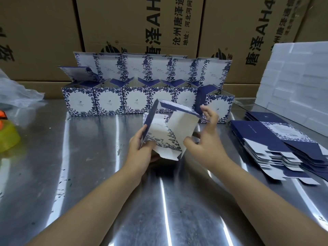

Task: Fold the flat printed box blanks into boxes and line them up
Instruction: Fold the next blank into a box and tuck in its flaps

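Left hand, right hand on box

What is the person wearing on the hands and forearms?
Nothing visible. The left hand and right hand are ungloved. The left forearm and right forearm are bare to the frame's edge: no sleeve, watch, bracelet or ring in view.
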